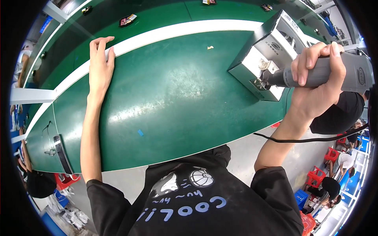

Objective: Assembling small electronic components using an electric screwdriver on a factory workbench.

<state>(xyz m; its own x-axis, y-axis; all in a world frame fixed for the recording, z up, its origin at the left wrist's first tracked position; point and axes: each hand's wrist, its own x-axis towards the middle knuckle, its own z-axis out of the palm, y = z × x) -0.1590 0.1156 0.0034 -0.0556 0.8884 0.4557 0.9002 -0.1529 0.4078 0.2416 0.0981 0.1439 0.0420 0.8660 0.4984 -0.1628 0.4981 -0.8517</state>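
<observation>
My right hand (315, 74) is wrapped round a grey electric screwdriver (350, 69) held nearly level. Its dark tapered tip points left and reaches the front of a silver and black metal box (244, 72), which looks like a screw feeder. Whether the tip touches a screw is too small to tell. My left hand (101, 63) rests at the white rail (157, 37) along the bench's far edge. Its fingers are apart and loosely bent, with nothing in them. Beneath both arms lies the green worktop (177, 102).
Beyond the rail, a green belt (165, 13) carries small dark parts (128, 20). A blue scrap (140, 133) and a pale crumb (210, 47) lie on the worktop. A phone-like slab (62, 153) lies far left. A black cable (315, 139) crosses my right forearm. Other people sit nearby.
</observation>
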